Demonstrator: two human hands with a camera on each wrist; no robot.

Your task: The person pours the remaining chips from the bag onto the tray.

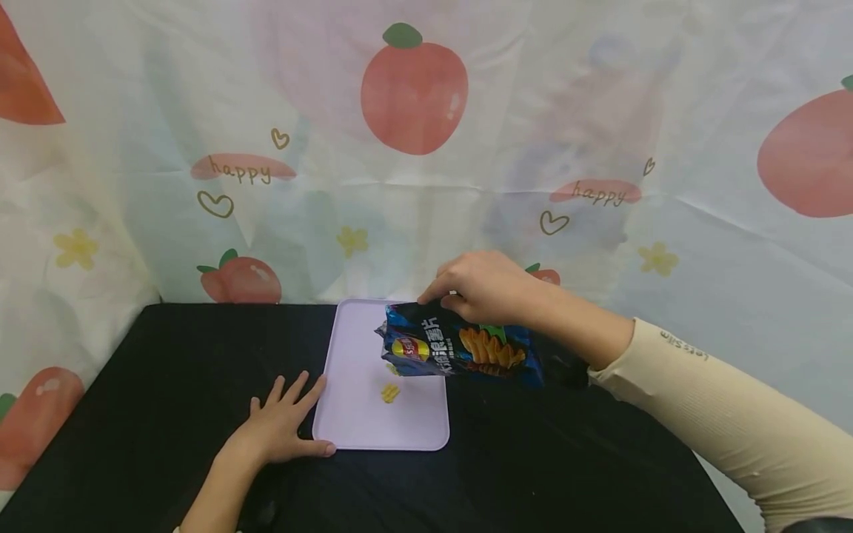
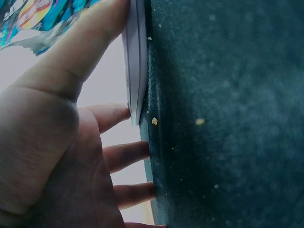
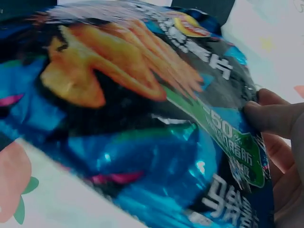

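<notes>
Your left hand (image 1: 280, 426), with fingers spread wide, touches the left edge of the lilac tray (image 1: 360, 422), and your right hand (image 1: 489, 287) pinches the potato-chip bag (image 1: 443, 348) partly above it.

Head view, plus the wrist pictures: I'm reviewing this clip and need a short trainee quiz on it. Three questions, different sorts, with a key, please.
1. Which hand grips the chip bag?
2. True or false: the left hand is inside the bag.
3. What colour is the tray? A) red B) pale lilac C) black

Key:
1. The right hand.
2. False; it touches the tray.
3. B
</notes>
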